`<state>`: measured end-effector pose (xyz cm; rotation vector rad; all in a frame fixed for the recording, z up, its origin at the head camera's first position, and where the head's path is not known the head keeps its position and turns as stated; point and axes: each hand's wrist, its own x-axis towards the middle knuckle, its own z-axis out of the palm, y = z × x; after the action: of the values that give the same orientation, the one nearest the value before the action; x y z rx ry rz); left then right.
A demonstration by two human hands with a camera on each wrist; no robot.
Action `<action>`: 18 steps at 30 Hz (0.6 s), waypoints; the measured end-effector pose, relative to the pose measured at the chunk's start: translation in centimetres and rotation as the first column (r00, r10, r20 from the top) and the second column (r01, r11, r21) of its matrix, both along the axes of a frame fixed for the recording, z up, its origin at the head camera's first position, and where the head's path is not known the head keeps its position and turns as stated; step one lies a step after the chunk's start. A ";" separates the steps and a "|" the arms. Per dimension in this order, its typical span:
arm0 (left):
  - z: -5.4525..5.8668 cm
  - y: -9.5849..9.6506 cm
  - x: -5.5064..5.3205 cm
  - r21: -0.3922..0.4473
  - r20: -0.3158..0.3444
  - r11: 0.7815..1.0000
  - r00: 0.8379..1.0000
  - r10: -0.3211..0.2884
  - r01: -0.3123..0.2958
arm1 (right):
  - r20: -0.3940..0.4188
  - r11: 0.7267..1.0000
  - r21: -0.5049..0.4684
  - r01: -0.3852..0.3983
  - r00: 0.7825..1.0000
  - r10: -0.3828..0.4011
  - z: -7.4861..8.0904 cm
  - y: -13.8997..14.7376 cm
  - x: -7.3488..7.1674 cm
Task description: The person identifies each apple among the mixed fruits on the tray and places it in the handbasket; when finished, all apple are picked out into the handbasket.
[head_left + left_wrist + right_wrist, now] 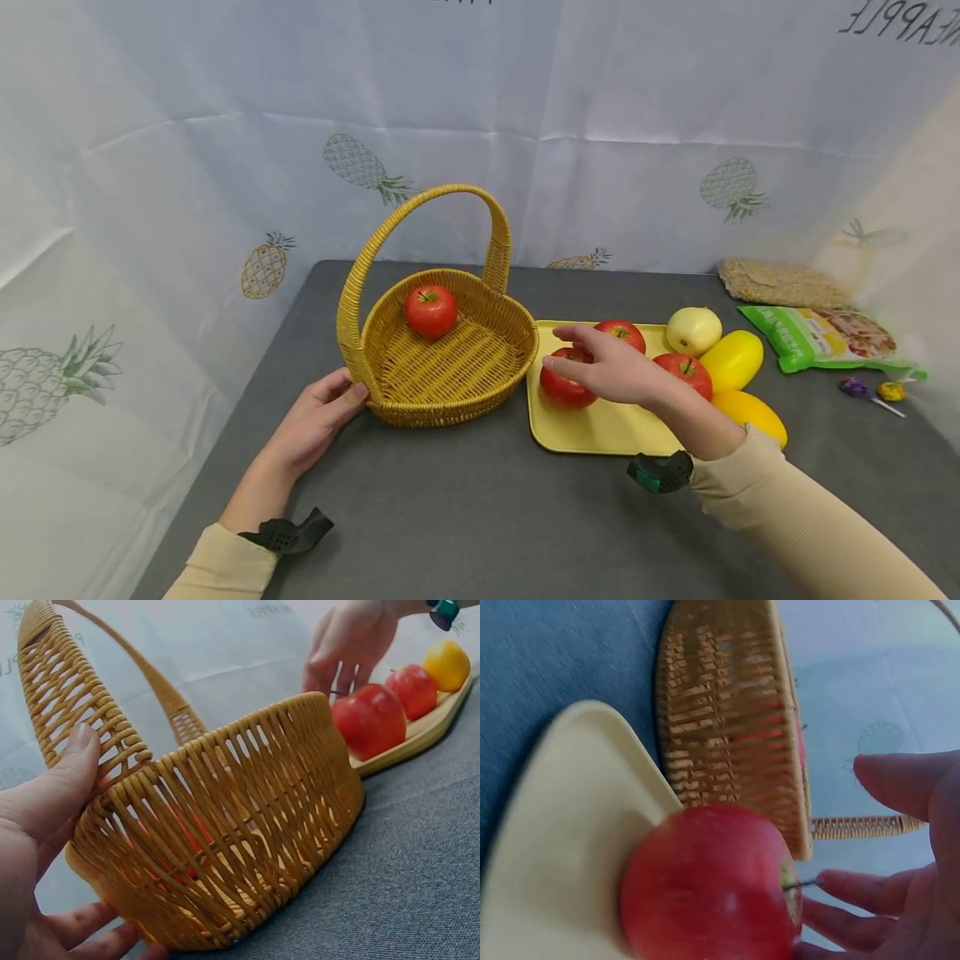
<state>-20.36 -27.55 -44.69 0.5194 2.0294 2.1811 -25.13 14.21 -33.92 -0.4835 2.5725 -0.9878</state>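
A yellow wicker basket (pixel 450 412) with a tall arched handle holds one red apple (pixel 431 312). My left hand (pixel 318 421) grips the basket's left side, its thumb (pixel 79 750) on the foot of the handle and its fingers lower along the weave. To the right, my right hand (pixel 618 367) hovers over another red apple (pixel 562 385) at the left end of a yellow tray (pixel 577 442). In the right wrist view thumb and fingers are spread apart, with fingertips close by the stem of this apple (pixel 705 892).
Two more red apples (pixel 621 333), a pale round onion-like item (pixel 693 331) and two yellow fruits (pixel 733 360) sit on or by the tray. Farther right lie a green food packet (pixel 825 337), a tan woven bundle (pixel 783 283) and two lollipops (pixel 855 387). A pineapple-print cloth hangs behind.
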 end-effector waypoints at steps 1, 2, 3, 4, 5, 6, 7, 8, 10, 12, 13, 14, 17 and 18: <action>0.0 0.0 0.0 0.000 0.000 1.000 1.000 0.000 0.000 | -0.021 1.000 0.012 0.002 1.000 -0.001 -0.1 0.0 0.2; 0.1 0.0 -0.1 0.001 -0.001 1.000 1.000 0.000 0.000 | -0.046 1.000 0.026 0.005 0.999 -0.004 -0.2 -0.1 0.5; 0.1 0.0 -0.1 -0.002 0.000 1.000 1.000 -0.001 0.001 | -0.075 0.999 0.043 0.005 0.997 -0.002 -0.4 -0.1 0.7; 0.1 -0.1 0.0 -0.003 0.002 1.000 1.000 0.002 -0.002 | -0.093 0.998 0.055 0.008 0.996 -0.003 -0.5 -0.1 0.9; 0.2 -0.1 0.0 -0.005 0.002 1.000 1.000 0.005 -0.005 | -0.109 0.998 0.063 0.010 0.994 -0.003 -0.6 -0.2 1.2; 0.3 -0.1 0.1 -0.006 0.006 1.000 1.000 0.011 -0.011 | -0.124 0.998 0.069 0.013 0.992 -0.005 -0.7 -0.2 1.4; 0.4 -0.2 0.1 -0.006 0.006 1.000 1.000 0.013 -0.013 | -0.137 0.997 0.076 0.015 0.991 -0.005 -0.8 -0.2 1.5; 0.5 -0.2 0.1 -0.007 0.005 1.000 1.000 0.015 -0.015 | -0.153 0.996 0.087 0.017 0.988 -0.003 -0.9 -0.1 1.7; 0.6 -0.2 0.1 -0.006 0.002 1.000 1.000 0.017 -0.017 | -0.194 0.993 0.116 0.011 0.981 0.012 -1.2 -0.1 2.0; 0.8 -0.2 0.1 -0.007 0.003 1.000 1.000 0.018 -0.018 | -0.246 0.988 0.153 0.001 0.968 0.037 -1.5 0.0 2.2; 0.8 -0.1 0.1 -0.007 0.002 1.000 1.000 0.017 -0.017 | -0.271 0.985 0.171 -0.001 0.962 0.048 -1.7 0.0 2.3; 0.8 -0.1 0.1 -0.008 0.002 1.000 1.000 0.018 -0.018 | -0.292 0.983 0.184 -0.002 0.955 0.057 -1.9 0.1 2.3; 0.7 0.2 0.2 -0.005 0.004 1.000 1.000 0.017 -0.017 | -0.331 0.977 0.211 -0.001 0.941 0.073 -2.2 0.3 2.6; 0.6 0.2 0.3 -0.003 0.003 1.000 1.000 0.015 -0.015 | -0.335 0.976 0.216 0.001 0.939 0.073 -2.3 0.4 2.7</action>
<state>-20.07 -27.30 -44.11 0.5012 2.0412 2.1861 -22.44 14.58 -36.22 -0.6927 2.9207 -0.6481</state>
